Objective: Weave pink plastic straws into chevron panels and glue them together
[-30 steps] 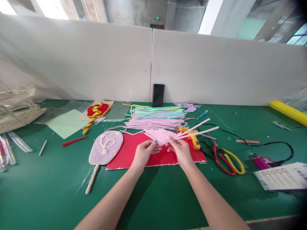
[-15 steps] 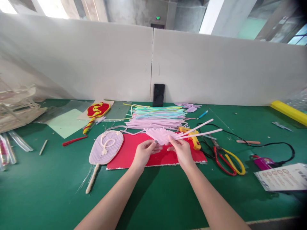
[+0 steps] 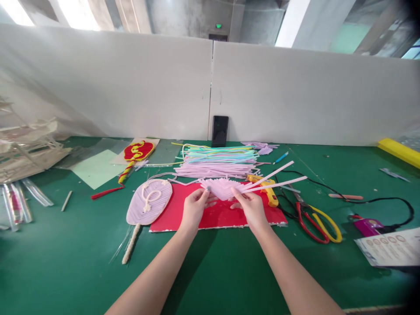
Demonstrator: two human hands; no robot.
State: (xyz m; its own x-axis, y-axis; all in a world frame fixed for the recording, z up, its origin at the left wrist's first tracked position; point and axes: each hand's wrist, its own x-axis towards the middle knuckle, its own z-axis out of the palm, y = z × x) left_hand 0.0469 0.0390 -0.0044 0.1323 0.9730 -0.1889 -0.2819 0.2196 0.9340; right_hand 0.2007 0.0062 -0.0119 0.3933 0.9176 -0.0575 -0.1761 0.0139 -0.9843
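Note:
A pink piece of folded, layered pipe cleaners (image 3: 223, 188) is held up between my two hands, with two long loose strips sticking out to the right. My left hand (image 3: 196, 206) pinches its left side between thumb and fingers. At its right side, my right hand (image 3: 250, 204) grips it the same way. Below the piece lies a red board (image 3: 183, 214). Behind it is a pile of pink, blue and yellow pipe cleaners (image 3: 218, 168). A yellow glue gun (image 3: 271, 197) rests at the board's right edge, partly covered by the strips.
On the left lie a lilac round fan (image 3: 149, 203) and a red-and-yellow fan ornament (image 3: 139, 150) with a tassel. To the right are red-and-yellow-handled pliers or scissors (image 3: 315, 223), a cable, a purple plug piece (image 3: 367, 226) and a printed card (image 3: 390, 247). A phone (image 3: 219, 131) leans on the partition.
The whole view has shifted slightly, so things sit a little further right. Both hands keep their hold on the pink piece, which has tilted a little.

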